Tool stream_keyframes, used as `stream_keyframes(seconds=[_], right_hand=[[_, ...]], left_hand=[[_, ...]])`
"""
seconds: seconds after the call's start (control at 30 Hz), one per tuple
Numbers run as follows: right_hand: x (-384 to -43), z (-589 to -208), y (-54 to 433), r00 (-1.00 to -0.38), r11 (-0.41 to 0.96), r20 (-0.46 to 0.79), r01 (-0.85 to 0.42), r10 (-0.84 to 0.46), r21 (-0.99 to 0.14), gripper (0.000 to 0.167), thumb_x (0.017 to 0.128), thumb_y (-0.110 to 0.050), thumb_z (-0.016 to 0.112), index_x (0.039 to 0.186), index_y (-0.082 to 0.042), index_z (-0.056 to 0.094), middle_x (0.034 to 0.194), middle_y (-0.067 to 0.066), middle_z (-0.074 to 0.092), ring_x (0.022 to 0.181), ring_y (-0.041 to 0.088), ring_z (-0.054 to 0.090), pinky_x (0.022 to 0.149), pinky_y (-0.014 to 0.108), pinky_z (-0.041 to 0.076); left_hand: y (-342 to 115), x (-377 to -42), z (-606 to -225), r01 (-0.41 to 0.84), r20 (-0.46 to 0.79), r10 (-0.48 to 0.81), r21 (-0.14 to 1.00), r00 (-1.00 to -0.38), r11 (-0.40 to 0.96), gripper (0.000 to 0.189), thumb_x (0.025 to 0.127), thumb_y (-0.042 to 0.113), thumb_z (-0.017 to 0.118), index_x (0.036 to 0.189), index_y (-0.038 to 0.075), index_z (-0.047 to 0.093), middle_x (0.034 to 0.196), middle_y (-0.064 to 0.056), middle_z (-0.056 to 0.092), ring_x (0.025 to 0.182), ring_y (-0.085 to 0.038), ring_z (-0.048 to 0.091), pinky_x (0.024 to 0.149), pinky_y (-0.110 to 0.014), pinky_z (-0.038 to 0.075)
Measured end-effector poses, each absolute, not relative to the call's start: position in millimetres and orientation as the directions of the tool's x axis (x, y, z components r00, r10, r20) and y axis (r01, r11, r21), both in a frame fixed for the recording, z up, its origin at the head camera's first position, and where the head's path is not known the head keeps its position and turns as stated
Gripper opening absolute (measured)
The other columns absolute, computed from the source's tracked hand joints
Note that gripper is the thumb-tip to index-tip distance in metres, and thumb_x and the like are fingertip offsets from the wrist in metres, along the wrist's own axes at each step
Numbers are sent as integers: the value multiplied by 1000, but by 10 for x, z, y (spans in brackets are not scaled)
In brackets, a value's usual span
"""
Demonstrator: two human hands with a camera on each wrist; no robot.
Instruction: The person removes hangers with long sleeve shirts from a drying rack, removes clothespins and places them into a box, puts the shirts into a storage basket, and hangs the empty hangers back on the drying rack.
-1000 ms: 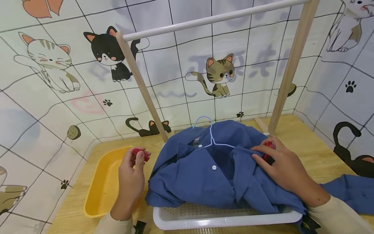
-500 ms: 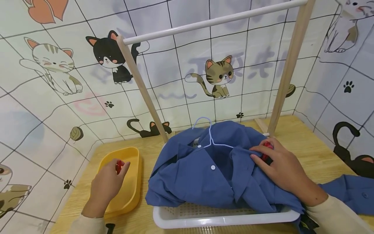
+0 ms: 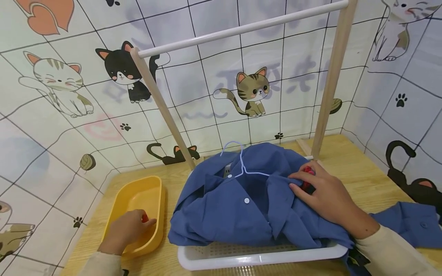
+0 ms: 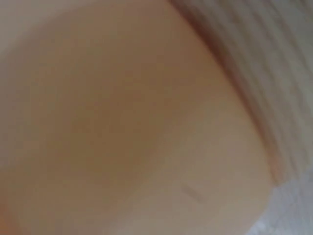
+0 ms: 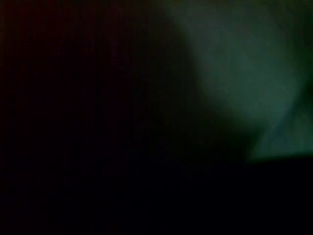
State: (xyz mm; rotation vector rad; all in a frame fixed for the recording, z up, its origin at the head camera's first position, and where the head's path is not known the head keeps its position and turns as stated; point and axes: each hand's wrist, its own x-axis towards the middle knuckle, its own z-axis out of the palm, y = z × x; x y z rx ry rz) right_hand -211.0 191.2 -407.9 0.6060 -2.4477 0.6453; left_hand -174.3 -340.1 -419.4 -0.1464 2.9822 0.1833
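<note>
Pinching the blue shirt [image 3: 221,214], your right hand [image 3: 328,195] also holds a red thing [image 3: 308,172]; your left hand [image 3: 127,229] grips a red piece [image 3: 144,217] in the yellow tray [image 3: 161,203]. Firm right fingertips should stop the cloth slipping off the hanger [image 3: 243,170] just left of them.

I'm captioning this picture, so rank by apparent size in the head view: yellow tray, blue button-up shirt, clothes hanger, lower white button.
1. Blue button-up shirt
2. Yellow tray
3. Clothes hanger, visible part
4. Lower white button

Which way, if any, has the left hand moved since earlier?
Yes: the left hand has moved left and down, from the right edge of the yellow tray to over its floor.
</note>
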Motion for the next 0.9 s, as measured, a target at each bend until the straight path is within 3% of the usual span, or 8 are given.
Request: stream_keyframes(seconds=[0.23,0.43,0.53,0.73,0.9], right_hand=[[-2109,-4086,1911,-743,771,601,-557,-295,-310,29,79,-21,83,107,-23,76,104,4,57,69,8,52,53,22,40],[-2103,-4091,1918,-738,766,606,-564,-298,-310,61,80,-20,83,136,-21,60,104,3,57,63,2,41,49,19,33],[-2100,-4082,1914,-744,771,606,-551,-281,-319,73,79,-19,83,145,-17,51,104,4,59,67,4,44,51,21,35],[-2087,-4081,1898,-775,770,588,-516,-234,-375,80,80,-17,81,150,-10,42,108,9,64,85,20,61,67,40,51],[-2085,-4074,1905,-803,744,567,-489,-180,-456,78,83,-16,79,150,-7,40,108,16,68,92,32,67,78,56,53]], left_hand=[[-3433,-1726,-4233,-91,-133,-74,121,-988,988,28,87,40,73,77,18,60,67,3,54,59,-15,49,54,-31,36],[-3447,-1714,-4248,-60,-121,-46,117,-992,991,26,83,36,79,79,18,61,69,3,58,59,-15,50,52,-32,39],[-3434,-1699,-4236,-58,-116,-45,109,-992,992,26,83,37,79,81,18,62,70,3,59,59,-15,50,53,-32,40],[-3345,-1651,-4029,-106,-102,-99,69,-990,992,34,90,46,69,97,12,67,74,-1,63,61,-18,55,52,-38,43],[-3092,-1671,-3736,-111,6,-112,43,-994,993,42,97,45,59,113,6,66,77,-6,67,56,-18,54,46,-38,43]])
